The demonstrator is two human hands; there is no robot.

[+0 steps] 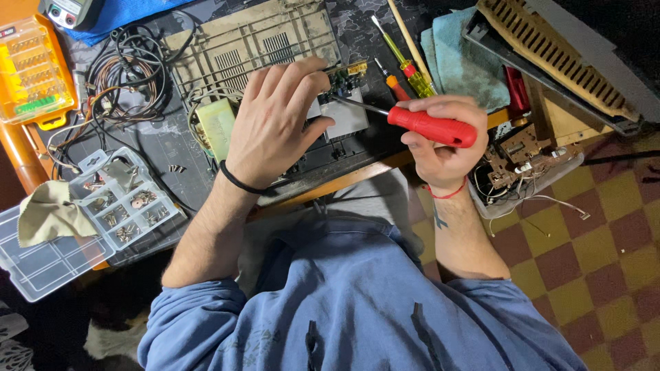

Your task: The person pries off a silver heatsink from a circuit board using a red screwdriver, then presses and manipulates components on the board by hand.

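Observation:
My left hand point(275, 124) rests palm down on an opened electronic device point(261, 48) on the bench, its fingers touching a small green circuit board point(342, 77) at the device's right side. My right hand point(443, 141) grips a red-handled screwdriver point(430, 127); its metal shaft points left and its tip reaches the circuit board just below my left fingertips. A pale transformer block point(216, 124) sits left of my left hand. A black band circles my left wrist and a red string my right.
A clear compartment box of screws point(124, 199) and a beige cloth point(45, 213) lie at left, tangled wires point(124, 75) above. Yellow and orange screwdrivers point(405, 62), a blue cloth point(460, 62), a tray of mechanism parts point(529, 161) and an orange bit case point(27, 69) surround the bench.

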